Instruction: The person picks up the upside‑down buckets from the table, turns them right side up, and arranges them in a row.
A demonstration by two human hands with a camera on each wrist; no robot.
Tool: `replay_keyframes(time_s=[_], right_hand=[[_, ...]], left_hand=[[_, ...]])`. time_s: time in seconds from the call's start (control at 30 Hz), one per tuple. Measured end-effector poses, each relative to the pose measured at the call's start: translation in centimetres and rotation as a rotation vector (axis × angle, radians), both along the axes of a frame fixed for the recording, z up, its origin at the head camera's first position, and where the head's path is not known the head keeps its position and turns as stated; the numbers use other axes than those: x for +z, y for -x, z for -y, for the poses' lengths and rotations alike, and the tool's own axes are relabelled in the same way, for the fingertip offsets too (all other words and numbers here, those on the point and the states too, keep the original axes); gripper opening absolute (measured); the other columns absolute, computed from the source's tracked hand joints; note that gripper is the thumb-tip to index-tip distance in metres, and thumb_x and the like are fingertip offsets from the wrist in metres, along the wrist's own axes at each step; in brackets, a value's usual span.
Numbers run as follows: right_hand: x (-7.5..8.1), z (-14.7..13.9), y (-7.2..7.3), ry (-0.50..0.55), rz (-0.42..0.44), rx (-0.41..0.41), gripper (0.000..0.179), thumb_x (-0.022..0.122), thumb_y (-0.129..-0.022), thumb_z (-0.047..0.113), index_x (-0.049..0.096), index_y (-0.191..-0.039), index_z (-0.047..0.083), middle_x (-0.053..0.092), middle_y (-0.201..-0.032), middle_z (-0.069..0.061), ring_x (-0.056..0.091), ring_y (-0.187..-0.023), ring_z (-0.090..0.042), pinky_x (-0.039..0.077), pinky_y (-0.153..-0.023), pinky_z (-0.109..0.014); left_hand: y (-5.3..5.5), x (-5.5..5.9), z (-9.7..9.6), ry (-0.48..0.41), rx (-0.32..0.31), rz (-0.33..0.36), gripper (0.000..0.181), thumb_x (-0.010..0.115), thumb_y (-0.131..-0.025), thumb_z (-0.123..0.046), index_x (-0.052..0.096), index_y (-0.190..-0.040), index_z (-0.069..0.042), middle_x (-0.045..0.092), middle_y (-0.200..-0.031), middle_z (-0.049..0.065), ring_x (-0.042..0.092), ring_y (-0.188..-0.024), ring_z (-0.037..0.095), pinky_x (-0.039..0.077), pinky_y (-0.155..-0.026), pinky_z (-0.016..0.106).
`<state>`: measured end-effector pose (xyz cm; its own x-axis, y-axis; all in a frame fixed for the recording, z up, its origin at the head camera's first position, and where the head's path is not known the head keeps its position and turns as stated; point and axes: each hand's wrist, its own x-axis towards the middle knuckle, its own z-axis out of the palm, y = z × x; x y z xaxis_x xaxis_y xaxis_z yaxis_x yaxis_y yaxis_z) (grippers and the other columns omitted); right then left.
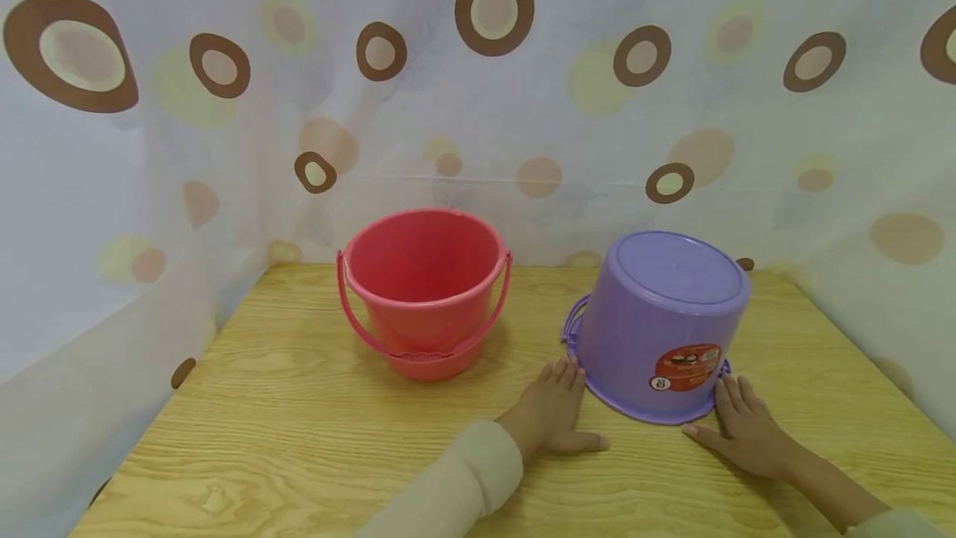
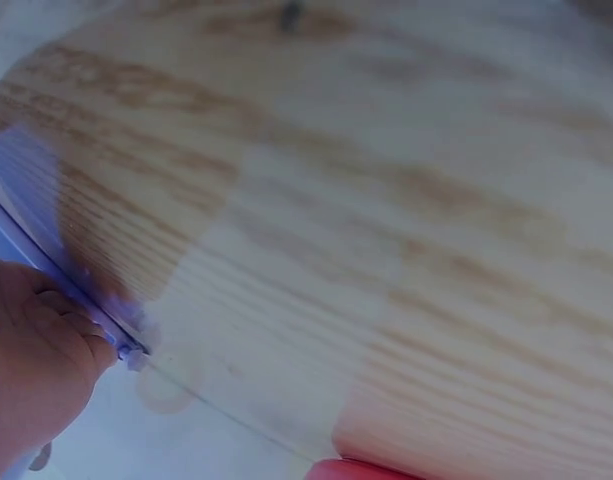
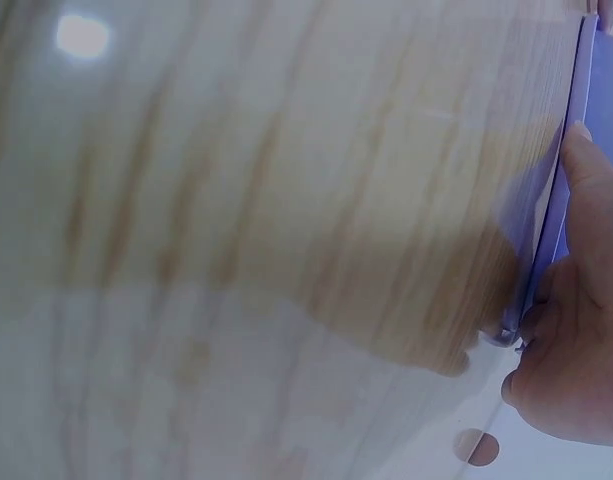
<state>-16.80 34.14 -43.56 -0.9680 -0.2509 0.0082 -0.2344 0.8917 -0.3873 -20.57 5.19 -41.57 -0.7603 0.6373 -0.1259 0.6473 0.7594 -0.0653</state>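
A purple bucket (image 1: pixel 650 330) stands upside down on the wooden table, base upward, with a red label (image 1: pixel 687 368) on its near side. My left hand (image 1: pixel 556 405) lies at the left of its rim, fingers stretched forward and thumb out to the side. On the other side, my right hand (image 1: pixel 750 430) has its fingertips right at the rim, its thumb pointing toward the bucket's front edge. In the right wrist view the thumb (image 3: pixel 586 160) overlaps the purple rim. The purple handle (image 1: pixel 573 320) shows beside the bucket's left side; the rest is hidden.
A red bucket (image 1: pixel 429 322) stands upright to the left, its handle hanging down in front. Behind the wooden table (image 1: pixel 299 438) hangs a white curtain (image 1: pixel 448 106) with brown and yellow circles, which also runs along both sides.
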Motion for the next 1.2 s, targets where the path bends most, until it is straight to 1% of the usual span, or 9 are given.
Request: replay_keyframes(time_s=[0.4,0.77,0.83,0.9,0.97,1.03,1.07,1.13,1.2], right_hand=[[0.0,0.3,-0.2,0.002,-0.015,0.015,0.094,0.055,-0.090,0.039,0.006,-0.133,-0.028,0.004,-0.137,-0.051,-0.005,-0.128,-0.063,0.006,-0.098,-0.075],[0.1,0.5,-0.5,0.000,-0.012,0.017,0.093,0.056,-0.090,0.039,0.008,-0.133,-0.028,0.004,-0.138,-0.050,-0.005,-0.129,-0.063,0.007,-0.098,-0.075],[0.1,0.4,-0.5,0.009,-0.009,0.022,0.093,0.056,-0.090,0.038,0.007,-0.133,-0.027,0.003,-0.138,-0.050,-0.007,-0.129,-0.063,0.002,-0.100,-0.074],[0.0,0.3,-0.5,0.020,-0.012,0.035,0.093,0.056,-0.090,0.038,0.005,-0.133,-0.028,0.001,-0.137,-0.051,-0.008,-0.129,-0.062,-0.010,-0.105,-0.067],[0.0,0.1,-0.4,0.022,-0.038,0.057,0.094,0.057,-0.089,0.037,0.004,-0.133,-0.028,0.000,-0.137,-0.051,-0.007,-0.130,-0.061,-0.021,-0.108,-0.053],[-0.2,-0.1,-0.2,0.010,-0.086,0.083,0.097,0.059,-0.088,0.037,0.003,-0.134,-0.027,0.002,-0.136,-0.052,-0.003,-0.130,-0.062,-0.027,-0.108,-0.037],[-0.2,-0.2,-0.1,0.002,-0.109,0.093,0.098,0.060,-0.087,0.037,0.003,-0.134,-0.027,0.003,-0.136,-0.052,0.000,-0.130,-0.062,-0.027,-0.107,-0.031],[-0.2,-0.6,0.2,-0.011,-0.141,0.106,0.101,0.062,-0.085,0.037,0.002,-0.135,-0.026,0.005,-0.136,-0.052,0.003,-0.129,-0.063,-0.026,-0.108,-0.030],[-0.1,-0.9,0.5,0.003,-0.144,0.112,0.104,0.065,-0.083,0.036,-0.001,-0.137,-0.023,0.004,-0.136,-0.052,0.002,-0.128,-0.065,-0.025,-0.109,-0.036]], left_hand=[[-0.4,0.1,0.4,0.047,-0.024,-0.044,0.095,0.034,-0.083,-0.074,0.022,-0.147,-0.005,0.022,-0.154,0.011,0.018,-0.144,0.022,0.016,-0.117,0.029],[-0.8,0.3,0.7,0.049,-0.017,0.013,0.095,0.033,-0.084,-0.074,0.019,-0.148,-0.006,0.017,-0.155,0.011,0.012,-0.145,0.021,0.014,-0.118,0.028],[-0.8,0.3,0.8,0.045,-0.014,0.027,0.094,0.033,-0.084,-0.074,0.018,-0.148,-0.007,0.016,-0.156,0.011,0.011,-0.145,0.021,0.013,-0.118,0.028],[-0.7,0.2,0.9,0.030,-0.015,0.042,0.094,0.033,-0.084,-0.073,0.018,-0.148,-0.007,0.014,-0.156,0.011,0.010,-0.145,0.022,0.013,-0.118,0.028],[-0.6,0.1,1.0,0.014,-0.021,0.040,0.093,0.034,-0.085,-0.072,0.019,-0.148,-0.005,0.015,-0.156,0.012,0.011,-0.145,0.023,0.013,-0.118,0.028],[-0.4,0.0,1.1,0.005,-0.028,0.022,0.093,0.034,-0.085,-0.072,0.020,-0.147,-0.004,0.017,-0.155,0.014,0.014,-0.144,0.024,0.015,-0.118,0.029],[-0.2,0.0,1.2,-0.005,-0.027,0.015,0.094,0.035,-0.085,-0.071,0.020,-0.147,-0.003,0.018,-0.155,0.015,0.015,-0.144,0.025,0.015,-0.118,0.029],[0.1,0.0,1.4,-0.024,-0.025,-0.008,0.094,0.036,-0.085,-0.070,0.021,-0.146,-0.001,0.020,-0.154,0.016,0.018,-0.143,0.027,0.017,-0.117,0.031],[0.6,0.0,1.5,-0.053,-0.021,-0.026,0.095,0.038,-0.085,-0.070,0.021,-0.146,0.000,0.020,-0.153,0.018,0.019,-0.143,0.028,0.019,-0.117,0.032]])
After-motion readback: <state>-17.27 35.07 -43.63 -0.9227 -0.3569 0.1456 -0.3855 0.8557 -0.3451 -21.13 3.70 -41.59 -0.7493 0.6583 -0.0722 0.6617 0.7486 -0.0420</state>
